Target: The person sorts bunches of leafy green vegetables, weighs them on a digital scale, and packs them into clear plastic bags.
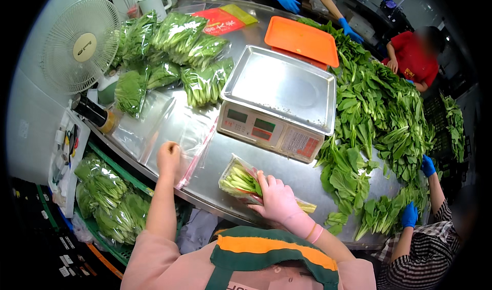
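My right hand [277,197], in a pink glove, grips a bunch of leafy greens [237,179] at the near table edge. Pale stems point left inside printed clear wrapping, and the hand covers much of the leaf end. My bare left hand [168,157] is curled over a stack of clear plastic bags [196,138] with a pink edge strip. Whether its fingers pinch a bag cannot be seen. Beyond both hands stands a digital weighing scale [269,130] with a bare steel pan [282,86].
Bagged greens [207,80] pile up at back left near a fan [82,45]. Loose greens [369,109] cover the table's right side, where co-workers' blue-gloved hands [409,215] work. Behind the scale is an orange tray [301,38]. A green crate [119,247] holds more bags below left.
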{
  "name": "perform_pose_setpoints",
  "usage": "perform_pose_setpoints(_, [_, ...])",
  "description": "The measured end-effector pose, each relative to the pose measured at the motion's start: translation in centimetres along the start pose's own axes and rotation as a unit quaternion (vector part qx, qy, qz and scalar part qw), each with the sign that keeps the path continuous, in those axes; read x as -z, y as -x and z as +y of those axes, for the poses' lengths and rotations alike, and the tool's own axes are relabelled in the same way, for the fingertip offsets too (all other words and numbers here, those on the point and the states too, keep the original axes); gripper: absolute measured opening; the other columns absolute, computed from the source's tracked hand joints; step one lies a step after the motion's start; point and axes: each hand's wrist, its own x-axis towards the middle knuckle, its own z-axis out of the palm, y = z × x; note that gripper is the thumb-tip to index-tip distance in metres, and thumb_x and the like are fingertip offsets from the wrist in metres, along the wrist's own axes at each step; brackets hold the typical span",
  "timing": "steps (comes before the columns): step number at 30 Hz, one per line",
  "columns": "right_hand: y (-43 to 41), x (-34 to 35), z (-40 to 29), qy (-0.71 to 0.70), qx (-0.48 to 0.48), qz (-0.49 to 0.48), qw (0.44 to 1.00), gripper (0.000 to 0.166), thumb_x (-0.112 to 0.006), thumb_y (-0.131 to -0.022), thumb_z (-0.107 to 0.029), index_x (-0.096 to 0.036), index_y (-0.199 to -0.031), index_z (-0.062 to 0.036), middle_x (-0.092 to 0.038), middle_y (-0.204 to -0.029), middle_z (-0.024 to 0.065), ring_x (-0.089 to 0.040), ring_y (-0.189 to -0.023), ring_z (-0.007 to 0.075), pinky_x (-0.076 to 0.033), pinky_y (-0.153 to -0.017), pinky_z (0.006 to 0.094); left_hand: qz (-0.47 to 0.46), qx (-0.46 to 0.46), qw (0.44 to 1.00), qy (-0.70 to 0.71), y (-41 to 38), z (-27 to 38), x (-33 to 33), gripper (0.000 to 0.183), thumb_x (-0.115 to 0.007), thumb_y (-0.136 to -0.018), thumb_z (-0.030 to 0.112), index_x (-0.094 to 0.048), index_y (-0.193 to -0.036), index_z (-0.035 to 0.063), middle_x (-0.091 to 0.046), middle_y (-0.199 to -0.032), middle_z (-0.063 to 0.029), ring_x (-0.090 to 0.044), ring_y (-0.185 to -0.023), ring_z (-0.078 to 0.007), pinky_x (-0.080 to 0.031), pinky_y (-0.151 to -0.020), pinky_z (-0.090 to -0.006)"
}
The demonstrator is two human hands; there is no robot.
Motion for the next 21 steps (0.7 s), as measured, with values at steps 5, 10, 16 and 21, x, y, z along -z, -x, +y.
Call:
perform_pose_setpoints(5, [-0.1,0.7,2.6,-0.158,0.002,0.073,0.985,0.086,-0.072,-0.073,-0.047,-0.035,-0.141,-0.0097,-0.055,-0.113,0.0186,-0.057,-0.103,0.0362,-0.049,-0.084,0.0430,0.023,-0.136,0.989,0.048,2.4,9.7,0.7,0.016,-0.053,-0.088,0.015,-0.061,-0.091,0.0012,-0.064,-0.079,-0.0184,-0.062,-0.071,-0.0355,-0.048,-0.066,-0.0410])
perform_pose_setpoints(10, [-1.5,1.2,0.9,-0.135,0.128,0.103,0.977,0.082,-0.073,-0.073,-0.042,-0.036,-0.140,-0.0129,-0.056,-0.110,0.0155,-0.057,-0.098,0.0354,-0.050,-0.080,0.0434,-0.191,-0.145,0.967,0.081,8.5,8.6,-3.6,0.015,-0.059,-0.086,0.014,-0.064,-0.096,0.0036,-0.066,-0.084,-0.0174,-0.065,-0.074,-0.0294,-0.049,-0.066,-0.0348])
perform_pose_setpoints(16, [-1.1,1.5,0.9,-0.089,0.142,0.096,0.981,0.077,-0.071,-0.075,-0.044,-0.038,-0.139,-0.0156,-0.056,-0.105,0.0122,-0.059,-0.091,0.0327,-0.050,-0.075,0.0432,-0.261,-0.169,0.948,0.058,10.1,19.7,2.3,0.009,-0.062,-0.084,0.009,-0.066,-0.090,0.0044,-0.066,-0.084,-0.0131,-0.066,-0.071,-0.0248,-0.050,-0.061,-0.0320])
perform_pose_setpoints(21, [-1.8,0.6,0.2,-0.069,0.023,0.100,0.992,0.068,-0.066,-0.079,-0.036,-0.041,-0.137,-0.0132,-0.058,-0.111,0.0150,-0.059,-0.098,0.0344,-0.051,-0.080,0.0433,-0.168,-0.420,0.892,0.010,11.8,21.7,0.1,0.012,-0.062,-0.079,0.011,-0.065,-0.090,0.0070,-0.063,-0.076,-0.0104,-0.062,-0.064,-0.0277,-0.049,-0.056,-0.0370])
